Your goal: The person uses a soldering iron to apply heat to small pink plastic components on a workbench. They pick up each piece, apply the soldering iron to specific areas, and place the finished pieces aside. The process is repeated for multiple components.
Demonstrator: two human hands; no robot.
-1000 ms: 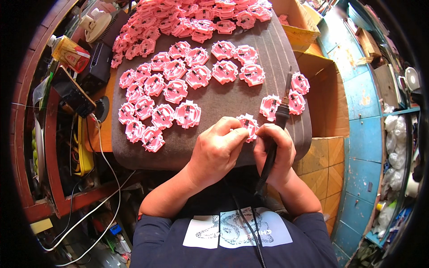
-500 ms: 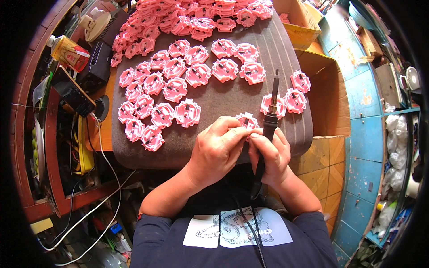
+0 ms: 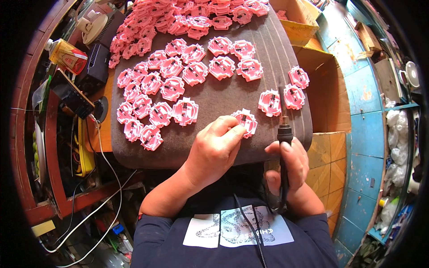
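My left hand (image 3: 215,144) pinches the near left edge of a pink plastic part (image 3: 247,119) with a dark piece at its centre, close to the table's near edge. Its curled fingertips are partly hidden. To its right, my right hand (image 3: 295,166) holds a soldering iron (image 3: 284,134) upright by its black handle, the thin tip pointing away from me. The thumb and fingers are partly spread around the handle and a little blurred. Just beyond the iron lie a few like parts, the nearest being a pink part (image 3: 270,103) left of the tip.
Several pink parts (image 3: 171,67) lie in loose rows on the dark table (image 3: 214,105), with a big heap (image 3: 178,18) behind. Open cardboard boxes (image 3: 328,89) stand to the right, before blue cabinets (image 3: 364,138). A white cable (image 3: 117,178) hangs at left below a small dark device (image 3: 73,96).
My right hand has drawn away from the left, to the right and nearer me, its fingers loosening around the soldering iron. My left hand stays at the pink part, now more exposed.
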